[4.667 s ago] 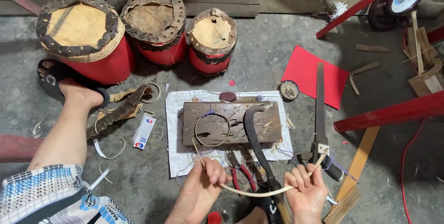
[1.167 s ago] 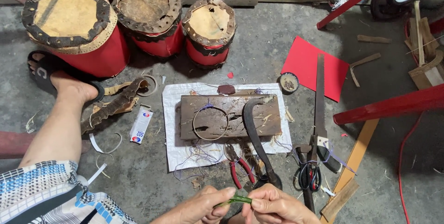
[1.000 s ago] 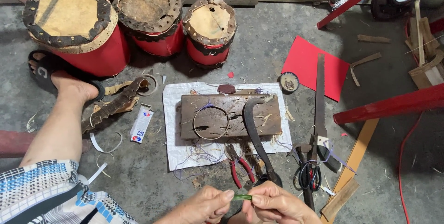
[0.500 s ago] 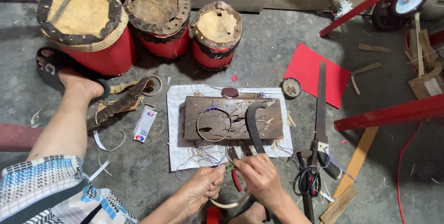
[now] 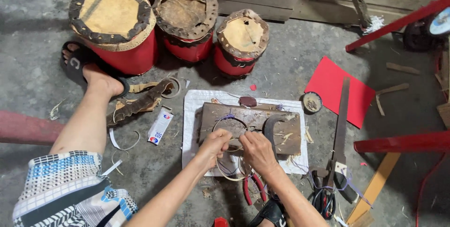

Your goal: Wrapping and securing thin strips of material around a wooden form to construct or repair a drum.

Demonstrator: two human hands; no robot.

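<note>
Head view, seated work on a concrete floor. At lower centre, the left hand (image 5: 216, 143) and the right hand (image 5: 255, 150) are held close together over the near edge of a wooden block (image 5: 248, 121); the fingers of both are closed in a pinch on a pale cane strip loop (image 5: 228, 174), which hangs below the hands over a white cloth (image 5: 194, 114) spread under the block. A second ring (image 5: 230, 124) is seen lying on the block, just beyond the knuckles.

A small white carton (image 5: 160, 125) with a red-and-blue label is laid left of the cloth; a red paper sheet (image 5: 340, 88) is placed at right centre.

Three red drums (image 5: 185, 25) are ranged along the upper edge. One pair of red-handled pliers (image 5: 253, 187), one saw (image 5: 341, 128) and one small round tin (image 5: 311, 102) are counted.

Bare floor is left open at the left and right of the cloth.
</note>
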